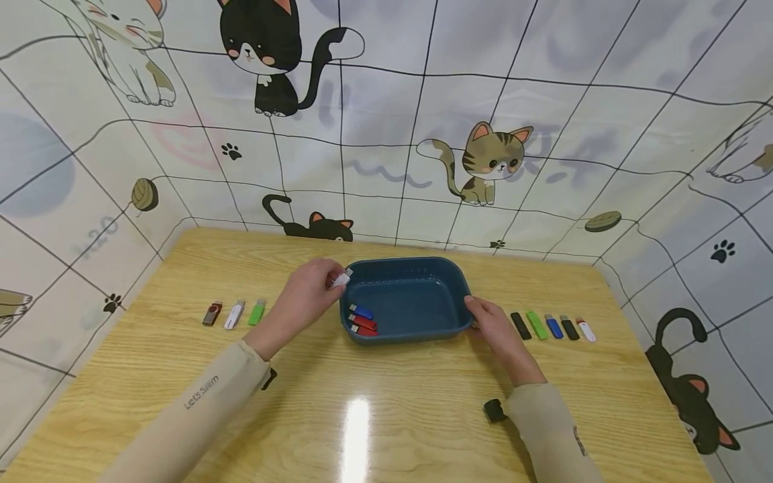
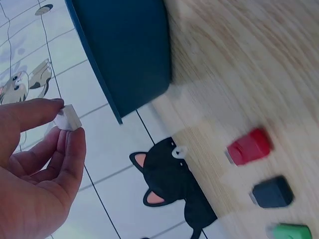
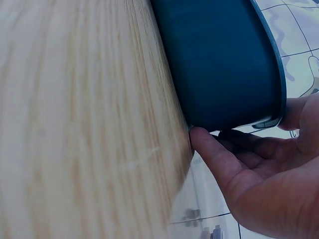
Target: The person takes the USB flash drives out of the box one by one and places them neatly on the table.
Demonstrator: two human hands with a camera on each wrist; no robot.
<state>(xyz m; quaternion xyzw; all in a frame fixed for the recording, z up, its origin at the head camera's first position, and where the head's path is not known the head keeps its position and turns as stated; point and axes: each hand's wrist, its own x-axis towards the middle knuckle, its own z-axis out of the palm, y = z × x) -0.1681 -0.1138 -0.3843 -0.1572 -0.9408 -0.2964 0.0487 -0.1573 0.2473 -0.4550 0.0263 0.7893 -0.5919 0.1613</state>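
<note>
My left hand (image 1: 308,295) pinches a white USB stick (image 1: 341,278) between thumb and fingers, at the left rim of a dark blue basin (image 1: 410,334). The left wrist view shows the stick's pale end (image 2: 69,118) at the fingertips, apart from the basin wall. My right hand (image 1: 492,325) grips the basin's right end, thumb at the rim and fingers against the outside. A blue USB stick (image 1: 362,311) and two red ones, one a red USB stick (image 1: 364,331) in front, lie in the basin's left part.
Left on the wooden table (image 1: 386,396) lie a brown-and-silver stick (image 1: 212,314), a white stick (image 1: 234,315) and a green stick (image 1: 256,312). The left wrist view shows red (image 2: 250,147) and black (image 2: 272,191) sticks. Several more, including a green one (image 1: 536,325), lie right.
</note>
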